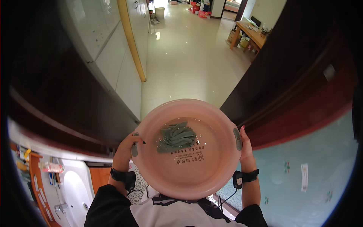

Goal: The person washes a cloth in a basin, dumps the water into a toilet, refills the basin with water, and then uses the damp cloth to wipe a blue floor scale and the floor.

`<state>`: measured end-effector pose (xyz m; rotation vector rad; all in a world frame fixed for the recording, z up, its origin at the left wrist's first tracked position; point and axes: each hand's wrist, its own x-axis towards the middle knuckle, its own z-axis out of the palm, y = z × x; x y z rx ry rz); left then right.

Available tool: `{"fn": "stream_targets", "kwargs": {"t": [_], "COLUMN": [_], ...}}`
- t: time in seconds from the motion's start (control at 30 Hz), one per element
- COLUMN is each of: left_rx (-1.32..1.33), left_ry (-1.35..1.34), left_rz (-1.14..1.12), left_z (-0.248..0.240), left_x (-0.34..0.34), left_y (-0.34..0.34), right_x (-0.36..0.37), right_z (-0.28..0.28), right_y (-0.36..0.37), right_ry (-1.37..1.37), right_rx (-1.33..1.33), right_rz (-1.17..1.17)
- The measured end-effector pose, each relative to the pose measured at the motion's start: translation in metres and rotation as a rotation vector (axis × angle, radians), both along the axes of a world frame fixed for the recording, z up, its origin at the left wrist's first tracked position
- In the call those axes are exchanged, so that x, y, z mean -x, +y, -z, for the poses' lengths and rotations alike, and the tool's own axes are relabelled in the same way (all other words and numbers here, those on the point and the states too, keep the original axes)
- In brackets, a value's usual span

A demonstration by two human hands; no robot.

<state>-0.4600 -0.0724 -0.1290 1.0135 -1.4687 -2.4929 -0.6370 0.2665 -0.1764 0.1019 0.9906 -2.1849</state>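
Observation:
In front of my body I carry a round pink plastic basin [181,178] with water in it. A grey-green cloth [177,135] lies bunched up in the water, toward the basin's far left. My left hand [130,145] grips the grey handle on the left rim, its thumb over the edge. At the opposite rim my right hand [245,143] holds the other grey handle, thumb pointing up. Most fingers of both hands are hidden under the rim. Dark printing shows on the basin's bottom.
Dark door frame panels [261,83] flank the doorway on both sides. Beyond it stretches a shiny tiled floor [181,56]. White cabinets [124,56] line the left, and a wooden table [251,32] stands far right. Behind on the left is a white washbasin [75,185].

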Motion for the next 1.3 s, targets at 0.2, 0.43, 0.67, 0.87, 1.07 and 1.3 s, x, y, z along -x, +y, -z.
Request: {"fn": "stream_targets", "kwargs": {"t": [0.2, 0.43, 0.67, 0.87, 1.07, 1.3], "left_rx": [-0.107, -0.051, -0.037, -0.152, -0.164, -0.166], "left_ry": [0.053, -0.017, -0.196, -0.25, -0.194, -0.096], "left_rz": [-0.025, -0.067, -0.139, -0.252, -0.206, -0.08], "left_z": [0.038, 0.05, 0.021, 0.026, 0.046, 0.018], "left_x": [0.11, 0.278, 0.456, 0.592, 0.724, 0.93], "left_y": [-0.072, -0.148, -0.193, -0.308, -0.41, -0.457], "right_x": [0.118, 0.294, 0.503, 0.659, 0.78, 0.948], "right_z": [0.025, 0.033, 0.036, 0.027, 0.033, 0.009], "right_y": [-0.063, -0.137, -0.197, -0.324, -0.413, -0.431], "right_ry": [-0.014, -0.026, -0.029, -0.14, -0.138, -0.077], "right_rx": [-0.095, -0.106, -0.169, -0.066, -0.151, -0.111], "right_rz": [0.081, 0.052, -0.071, -0.118, -0.047, 0.022]}}
